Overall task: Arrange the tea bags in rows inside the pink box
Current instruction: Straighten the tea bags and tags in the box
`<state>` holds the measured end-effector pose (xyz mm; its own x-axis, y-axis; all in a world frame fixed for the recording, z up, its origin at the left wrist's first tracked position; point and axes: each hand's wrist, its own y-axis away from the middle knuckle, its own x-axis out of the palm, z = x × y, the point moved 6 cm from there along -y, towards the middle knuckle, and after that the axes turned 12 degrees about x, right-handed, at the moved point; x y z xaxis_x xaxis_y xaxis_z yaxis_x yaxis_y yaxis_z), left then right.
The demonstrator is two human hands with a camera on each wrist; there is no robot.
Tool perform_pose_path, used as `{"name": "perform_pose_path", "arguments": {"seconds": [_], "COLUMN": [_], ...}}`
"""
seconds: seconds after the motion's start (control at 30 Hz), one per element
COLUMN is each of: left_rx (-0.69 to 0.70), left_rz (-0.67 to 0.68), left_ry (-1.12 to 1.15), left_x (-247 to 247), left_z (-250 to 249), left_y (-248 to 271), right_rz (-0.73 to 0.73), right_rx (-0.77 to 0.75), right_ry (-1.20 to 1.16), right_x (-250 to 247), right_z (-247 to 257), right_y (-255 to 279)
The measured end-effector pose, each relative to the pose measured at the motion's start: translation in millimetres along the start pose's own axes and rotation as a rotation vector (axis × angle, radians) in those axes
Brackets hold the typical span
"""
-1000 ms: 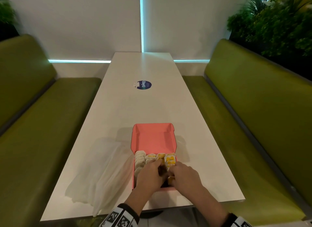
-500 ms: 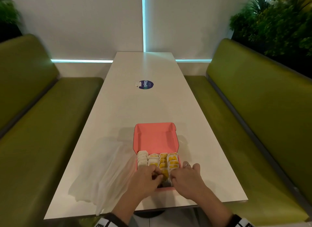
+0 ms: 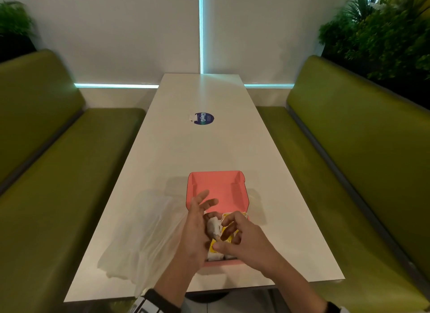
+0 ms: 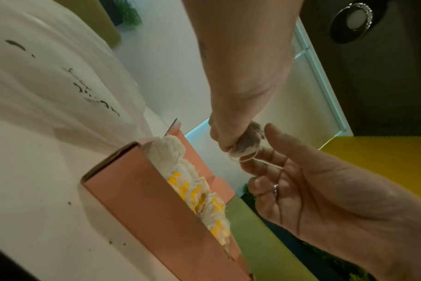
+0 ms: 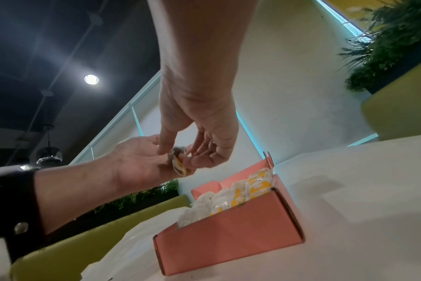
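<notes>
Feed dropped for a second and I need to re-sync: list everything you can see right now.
pink box: one, pink, near table end, lid open
tea bags: many, white and yellow, rows inside box
held tea bag: one, white, above box
plastic bag: one, translucent, left of box
sticker: one, dark blue, mid-table
table: one, white
benches: two, green, either side
plants: green, behind benches
left hand: pinches held tea bag
right hand: fingers at that bag, grip unclear

A café booth: green benches (image 3: pixel 349 149) flanking a long white table (image 3: pixel 197 149).
</notes>
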<state>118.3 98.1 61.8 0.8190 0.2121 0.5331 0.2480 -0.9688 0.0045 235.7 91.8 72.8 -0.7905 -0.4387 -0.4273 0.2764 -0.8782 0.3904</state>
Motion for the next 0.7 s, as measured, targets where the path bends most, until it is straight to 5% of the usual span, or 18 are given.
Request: {"name": "perform_pose_path", "arguments": {"seconds": [0.2,0.53,0.7], "left_rx": [0.051,-0.024,-0.034], "left_rz": [0.066,0.224,0.095], "left_ry": [-0.022,-0.496,-0.486], "left_x": [4.3,-15.7,-19.3], "left_z": [-2.6,-4.2,-6.8], "left_y": [2.7,12.5,11.3], "right_rz": [-0.129,-0.180,-0.350], "right_rx": [-0.077,0.011,-0.108], "right_ry": [-0.102,-0.505,-0.166], "right_x": [-4.4,-29.2,-31.0], "right_z": [7.2,-0.4,0.9], "right_y": [-0.6,-5.9,-5.4]}}
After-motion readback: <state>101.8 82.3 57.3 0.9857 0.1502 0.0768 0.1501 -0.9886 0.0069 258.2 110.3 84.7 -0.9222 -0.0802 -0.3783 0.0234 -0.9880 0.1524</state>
